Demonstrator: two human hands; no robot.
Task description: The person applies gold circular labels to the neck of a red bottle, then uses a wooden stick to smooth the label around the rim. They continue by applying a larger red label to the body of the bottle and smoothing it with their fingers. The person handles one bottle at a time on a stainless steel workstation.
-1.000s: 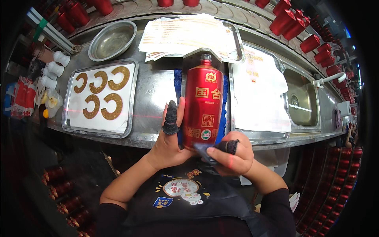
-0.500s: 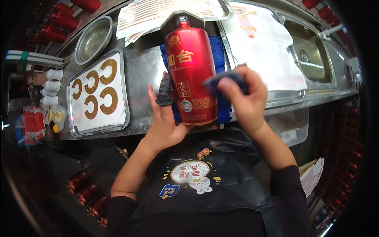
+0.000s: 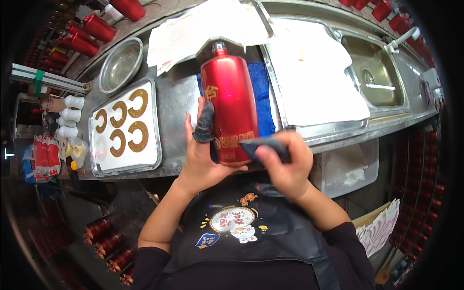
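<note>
My left hand (image 3: 200,162) holds a shiny red bottle (image 3: 232,101) from its left side and under its base, a dark grey knitted sleeve on one finger. The bottle's neck points away from me and its gold printing faces up along the left side and near the base. My right hand (image 3: 292,166) pinches a dark blue-black pad (image 3: 270,146), cloth or scraper, I cannot tell which. Its pointed tip is against the gold printing near the base. Under the bottle lies a blue towel (image 3: 261,92).
Gold C-shaped stickers (image 3: 137,135) lie on a white-lined tray (image 3: 157,121) at left, near a metal bowl (image 3: 121,65). Paper sheets (image 3: 181,36) are stacked behind the bottle. A white-covered tray (image 3: 314,82) and a sink (image 3: 382,84) are on the right. Red bottles (image 3: 99,29) stand far left.
The bottle has been turned, so the printing that faced up has moved to its left side. My right hand has moved down toward the base with the dark pad. The whole view has shifted slightly.
</note>
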